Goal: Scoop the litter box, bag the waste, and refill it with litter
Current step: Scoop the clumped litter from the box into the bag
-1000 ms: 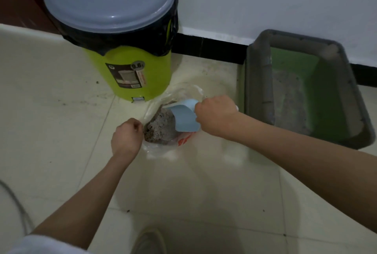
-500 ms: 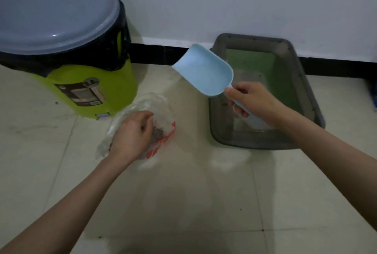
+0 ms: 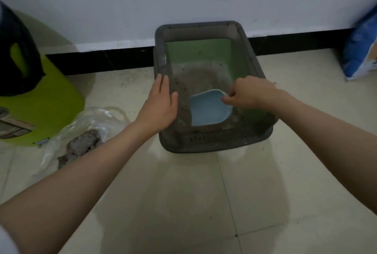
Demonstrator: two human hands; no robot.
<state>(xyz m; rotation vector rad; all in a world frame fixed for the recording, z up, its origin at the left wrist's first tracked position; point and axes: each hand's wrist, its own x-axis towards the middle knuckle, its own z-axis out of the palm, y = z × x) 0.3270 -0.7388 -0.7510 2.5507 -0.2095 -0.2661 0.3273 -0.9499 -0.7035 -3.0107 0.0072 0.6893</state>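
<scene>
My left hand (image 3: 158, 104) rests flat on the box (image 3: 214, 143) rim, fingers straight. My right hand (image 3: 247, 93) pinches the scoop (image 3: 208, 109), mouth toward me, long axis along the box.

Dim, flat indoor light — soft glare on the floor tiles (image 3: 183, 202), edges blurred and wide-angle bent.

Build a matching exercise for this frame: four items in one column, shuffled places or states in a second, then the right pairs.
Items
1. blue scoop
2. clear plastic bag
3. left hand
4. blue litter bag

Places or states
A. leaning at the wall, far right
B. inside the litter box, held by the right hand
C. on the floor beside the green bin, holding grey clumps
D. flat against the box's left rim

Pairs: 1-B, 2-C, 3-D, 4-A
</scene>
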